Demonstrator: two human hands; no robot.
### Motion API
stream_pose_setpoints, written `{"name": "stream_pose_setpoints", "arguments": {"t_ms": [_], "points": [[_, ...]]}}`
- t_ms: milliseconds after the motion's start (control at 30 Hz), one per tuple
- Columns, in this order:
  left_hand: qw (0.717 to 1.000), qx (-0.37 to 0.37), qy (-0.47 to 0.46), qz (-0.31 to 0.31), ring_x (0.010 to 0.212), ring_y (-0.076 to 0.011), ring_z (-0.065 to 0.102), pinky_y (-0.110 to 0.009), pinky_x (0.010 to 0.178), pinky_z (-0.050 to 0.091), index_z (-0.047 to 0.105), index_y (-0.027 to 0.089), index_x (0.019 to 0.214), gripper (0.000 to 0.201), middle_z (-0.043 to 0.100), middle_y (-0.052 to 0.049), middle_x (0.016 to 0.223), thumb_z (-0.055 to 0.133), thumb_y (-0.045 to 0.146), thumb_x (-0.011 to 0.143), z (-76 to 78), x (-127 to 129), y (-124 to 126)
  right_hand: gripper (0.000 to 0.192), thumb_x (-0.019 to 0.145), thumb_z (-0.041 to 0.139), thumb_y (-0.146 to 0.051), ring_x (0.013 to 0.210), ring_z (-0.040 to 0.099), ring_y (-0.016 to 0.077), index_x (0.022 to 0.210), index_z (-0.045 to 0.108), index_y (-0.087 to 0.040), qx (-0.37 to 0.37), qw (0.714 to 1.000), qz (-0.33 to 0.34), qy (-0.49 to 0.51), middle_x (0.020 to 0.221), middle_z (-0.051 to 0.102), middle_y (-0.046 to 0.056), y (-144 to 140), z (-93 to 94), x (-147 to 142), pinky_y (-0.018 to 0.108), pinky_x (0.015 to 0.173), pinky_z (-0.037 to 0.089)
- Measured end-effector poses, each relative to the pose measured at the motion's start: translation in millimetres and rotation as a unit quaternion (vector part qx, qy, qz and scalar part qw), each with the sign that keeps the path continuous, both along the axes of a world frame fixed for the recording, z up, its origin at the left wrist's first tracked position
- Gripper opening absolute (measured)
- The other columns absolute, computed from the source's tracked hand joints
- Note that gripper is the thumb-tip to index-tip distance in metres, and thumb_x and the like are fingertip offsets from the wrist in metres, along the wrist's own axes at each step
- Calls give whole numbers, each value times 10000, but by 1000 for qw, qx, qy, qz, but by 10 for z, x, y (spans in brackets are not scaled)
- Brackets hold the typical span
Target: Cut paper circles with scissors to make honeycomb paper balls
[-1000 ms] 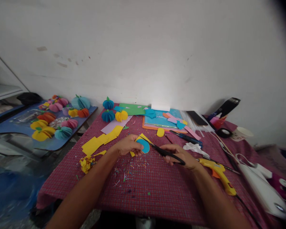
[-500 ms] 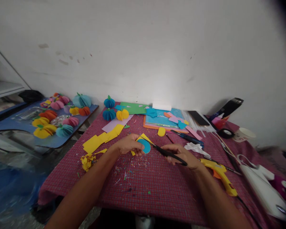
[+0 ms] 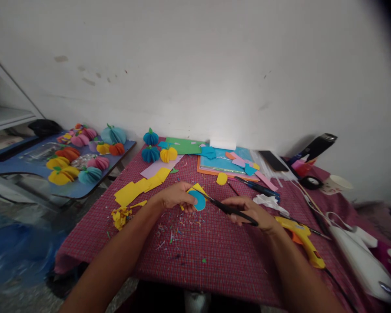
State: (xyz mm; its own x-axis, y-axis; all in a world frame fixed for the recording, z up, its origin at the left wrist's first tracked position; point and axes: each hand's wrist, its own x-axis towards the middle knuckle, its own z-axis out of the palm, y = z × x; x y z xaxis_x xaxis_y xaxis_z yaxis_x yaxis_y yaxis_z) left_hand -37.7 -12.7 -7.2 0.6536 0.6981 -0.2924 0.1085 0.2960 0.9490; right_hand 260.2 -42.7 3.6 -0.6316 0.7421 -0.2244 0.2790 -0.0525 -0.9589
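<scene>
Scissors at the edge of a paper piece

Broadly, a table under a red checked cloth [image 3: 215, 256] filled the middle of the view, with a white wall behind it. To its left stood a blue table [image 3: 16, 167] carrying a cluster of folded paper balls [image 3: 84, 163] in yellow, pink, orange and teal. At the far side of the cloth lay a stack of coloured sheets [image 3: 215, 163], and nearer the person a run of yellow paper offcuts [image 3: 140, 187]. A yellow glue gun [image 3: 301, 239] lay to the right, just beside the right forearm.

Over the middle of the cloth, the left hand [image 3: 174, 198] was closed in a pinch on a yellow and blue paper piece [image 3: 197, 198], thumb on the blue round face. The right hand [image 3: 250, 211] was curled through the handles of black scissors [image 3: 230, 208], gripping them. The blades pointed left and met the upper edge of the paper piece; whether they stood parted or closed could not be told. Tiny paper scraps [image 3: 179, 228] speckled the cloth below both hands.
</scene>
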Motion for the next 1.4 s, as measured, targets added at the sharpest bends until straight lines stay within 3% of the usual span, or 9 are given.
{"name": "stream_pose_setpoints", "arguments": {"t_ms": [367,1067,1400], "points": [[1000,6,3,1,520,-135,643,-208,473,502,655,98,912,316,707,-70,687,742,291,678,-16,16,0,416,755,703,-341,563,516,105,1126,656,-159,-19,999,-1,34,711,603,-1,-28,-3,-96,208,497,406],[999,11,20,-37,528,-138,654,-204,477,492,656,124,898,287,711,-47,676,739,283,674,-9,4,2,438,756,724,-386,532,434,89,1145,661,-195,9,1000,20,-15,678,549,-29,-26,-10,-50,203,483,333],[999,29,20,-1,529,-137,641,-203,472,479,669,110,904,328,702,-61,682,739,332,673,26,-1,-24,480,791,688,-412,632,564,126,1199,598,-178,-21,999,38,0,786,641,24,-38,68,-6,220,550,446]]}}
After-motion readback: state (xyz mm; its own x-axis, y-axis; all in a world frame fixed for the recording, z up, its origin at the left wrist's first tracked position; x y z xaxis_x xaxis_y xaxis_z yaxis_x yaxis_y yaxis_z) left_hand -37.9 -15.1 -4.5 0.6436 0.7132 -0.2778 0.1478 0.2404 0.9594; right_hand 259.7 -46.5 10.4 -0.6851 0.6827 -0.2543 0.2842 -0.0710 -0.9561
